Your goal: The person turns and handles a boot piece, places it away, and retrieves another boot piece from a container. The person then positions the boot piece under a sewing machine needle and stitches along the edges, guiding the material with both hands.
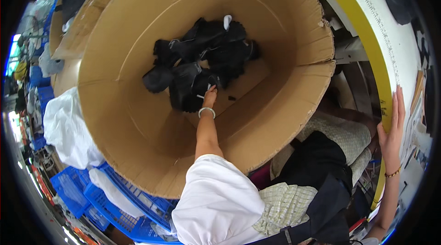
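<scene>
My left hand reaches deep into a large cardboard box, a pale bangle on its wrist. Its fingers are closed at the near side of a heap of black pieces, which look like fabric or soft sheet, some with scalloped edges and white strings. They seem to grip one black piece, though the fingertips are partly hidden. Outside the box, my right hand lies flat with fingers stretched along the yellow edge of a white table. Nothing is in it, and a beaded bracelet circles the wrist.
Blue plastic crates and a white plastic bag stand left of the box. A small dark scrap lies on the box floor. Metal framework shows between box and table. Papers lie along the table's right side.
</scene>
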Available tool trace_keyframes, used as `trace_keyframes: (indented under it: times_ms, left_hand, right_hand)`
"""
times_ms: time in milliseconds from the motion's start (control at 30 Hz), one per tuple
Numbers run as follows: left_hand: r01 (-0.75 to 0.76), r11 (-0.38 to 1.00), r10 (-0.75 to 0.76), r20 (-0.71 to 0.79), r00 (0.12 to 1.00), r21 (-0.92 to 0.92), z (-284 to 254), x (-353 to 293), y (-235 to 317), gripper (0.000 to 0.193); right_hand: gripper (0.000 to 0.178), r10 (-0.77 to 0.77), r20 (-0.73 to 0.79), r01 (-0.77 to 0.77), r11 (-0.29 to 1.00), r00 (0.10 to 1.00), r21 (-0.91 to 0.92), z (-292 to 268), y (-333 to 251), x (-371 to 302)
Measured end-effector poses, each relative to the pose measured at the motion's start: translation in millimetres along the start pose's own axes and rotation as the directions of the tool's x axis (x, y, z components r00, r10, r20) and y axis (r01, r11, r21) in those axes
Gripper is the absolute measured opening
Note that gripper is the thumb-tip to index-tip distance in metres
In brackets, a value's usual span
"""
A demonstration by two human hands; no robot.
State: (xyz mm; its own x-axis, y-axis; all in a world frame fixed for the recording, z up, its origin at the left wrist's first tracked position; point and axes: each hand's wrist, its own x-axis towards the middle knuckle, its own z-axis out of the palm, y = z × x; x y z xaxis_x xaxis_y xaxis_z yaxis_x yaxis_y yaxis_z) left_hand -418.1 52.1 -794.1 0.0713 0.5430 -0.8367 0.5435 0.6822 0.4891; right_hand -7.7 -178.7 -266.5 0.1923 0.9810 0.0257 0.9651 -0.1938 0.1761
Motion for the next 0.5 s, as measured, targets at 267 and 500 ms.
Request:
trace_keyframes:
  times_ms: [267, 500]
  left_hand:
    - [-0.024, 0.760, 0.049, -0.021, 0.999, 0.649, 54, 58, 19, 0.050]
    - [-0.298, 0.384, 0.185, 0.243, 0.952, 0.874, 41, 76, 10, 0.049]
  right_hand:
    - [0.087, 0.010, 0.017, -0.009, 0.998, 1.000, -0.065, 3, 10, -6]
    - [0.079, 0.007, 0.065, 0.002, 0.990, 0.998, -0.140, 1, 15, -10]
